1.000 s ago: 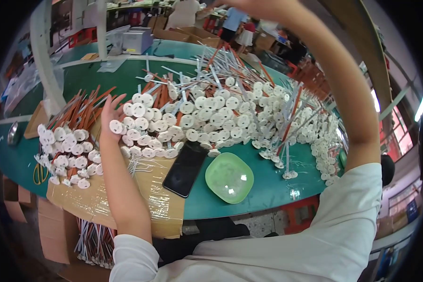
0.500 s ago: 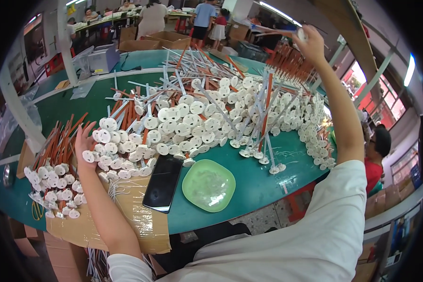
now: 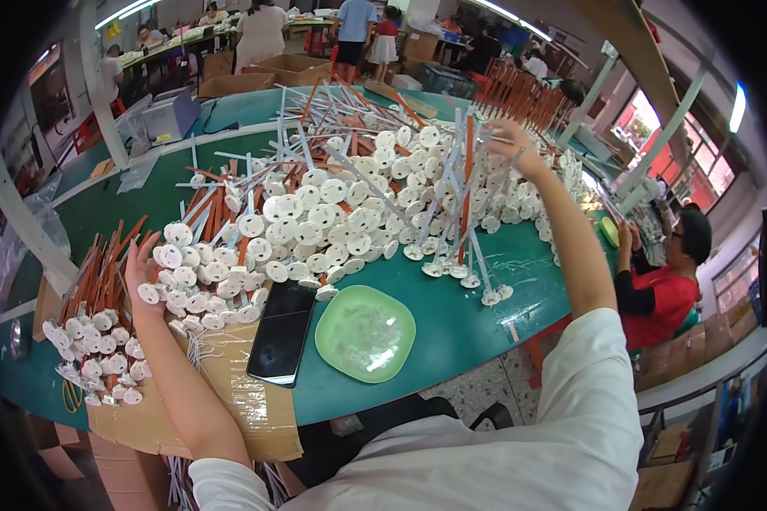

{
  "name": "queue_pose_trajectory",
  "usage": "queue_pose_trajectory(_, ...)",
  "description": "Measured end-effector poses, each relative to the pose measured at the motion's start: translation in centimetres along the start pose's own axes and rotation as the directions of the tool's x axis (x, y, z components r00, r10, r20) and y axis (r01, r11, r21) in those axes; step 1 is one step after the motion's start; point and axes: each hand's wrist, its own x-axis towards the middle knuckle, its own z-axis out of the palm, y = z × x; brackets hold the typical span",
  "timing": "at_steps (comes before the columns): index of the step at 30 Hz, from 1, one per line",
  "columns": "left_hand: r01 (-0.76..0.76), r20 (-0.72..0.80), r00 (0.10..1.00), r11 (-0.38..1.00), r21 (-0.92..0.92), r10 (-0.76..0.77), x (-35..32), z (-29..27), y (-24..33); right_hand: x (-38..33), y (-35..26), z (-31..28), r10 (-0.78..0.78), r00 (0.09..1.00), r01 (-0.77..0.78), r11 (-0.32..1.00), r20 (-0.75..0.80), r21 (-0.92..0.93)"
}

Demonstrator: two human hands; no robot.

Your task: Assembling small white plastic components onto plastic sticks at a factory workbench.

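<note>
A large pile of white round discs (image 3: pixel 315 209) with grey and orange strips attached covers the middle of the green table. My left hand (image 3: pixel 146 277) rests at the pile's left side, fingers up and apart, against a few discs. My right hand (image 3: pixel 518 152) is raised at the right, its fingers apart and slightly curved beside upright grey and orange strips (image 3: pixel 466 170). Those strips stand on white disc bases in front of the pile. I see nothing held in the right hand. A smaller heap of discs with orange strips (image 3: pixel 102 341) lies left of my left forearm.
A black phone (image 3: pixel 282 332) and a pale green dish (image 3: pixel 366 334) lie near the table's front edge. Flattened cardboard (image 3: pixel 247 396) sits under my left forearm. Yellow-handled scissors (image 3: pixel 72 395) are at far left. A co-worker in red (image 3: pixel 669 294) sits at the right.
My right hand has come down and left from high at the right, and the disc with an orange strip it held no longer shows in it. The left hand stays by the pile.
</note>
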Motion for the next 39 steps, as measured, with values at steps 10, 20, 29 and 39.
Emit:
queue_pose_trajectory(10,-0.032,-0.038,0.999,0.999,0.016,0.033,1.0,-0.8,0.2,5.4,-31.1,-2.3,-0.596,0.729,0.607,0.790,-0.338,-0.084)
queue_pose_trajectory(20,-0.004,0.030,0.999,0.979,-0.202,0.011,-0.6,0.5,1.3,-3.0,-47.9,29.4,-0.534,0.376,0.844,0.534,0.757,-0.042)
queue_pose_trajectory(29,0.118,-0.085,0.988,0.988,-0.102,-0.127,-0.4,-0.3,1.8,-0.2,-46.5,33.0,-0.429,0.183,0.844,0.530,0.885,0.083)
queue_pose_trajectory(39,0.050,-0.062,0.997,0.996,-0.068,-0.054,-0.7,0.2,1.2,-0.7,-47.3,32.8,-0.408,0.131,0.909,0.413,0.904,0.054)
